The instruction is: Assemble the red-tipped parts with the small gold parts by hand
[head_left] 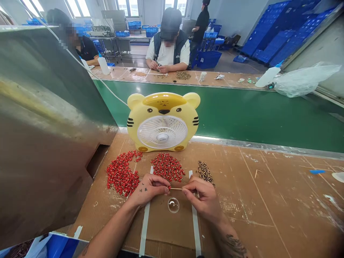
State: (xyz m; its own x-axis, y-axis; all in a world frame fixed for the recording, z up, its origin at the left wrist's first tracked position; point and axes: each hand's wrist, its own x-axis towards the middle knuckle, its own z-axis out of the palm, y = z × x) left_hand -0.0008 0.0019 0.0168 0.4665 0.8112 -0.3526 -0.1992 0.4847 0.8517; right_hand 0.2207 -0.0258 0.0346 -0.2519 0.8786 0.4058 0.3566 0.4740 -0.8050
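No text can be read: the tiny print (162, 139) on the hub (162, 137) of the animal-faced fan (163, 123), near the far edge of the surface (231, 200), is illegible.

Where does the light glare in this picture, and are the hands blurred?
Head view: the back windows are washed out; the clear dish and metal panel catch reflections; left hand and right hand look fairly sharp.

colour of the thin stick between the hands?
The stick is pale tan; best seen in the head view.
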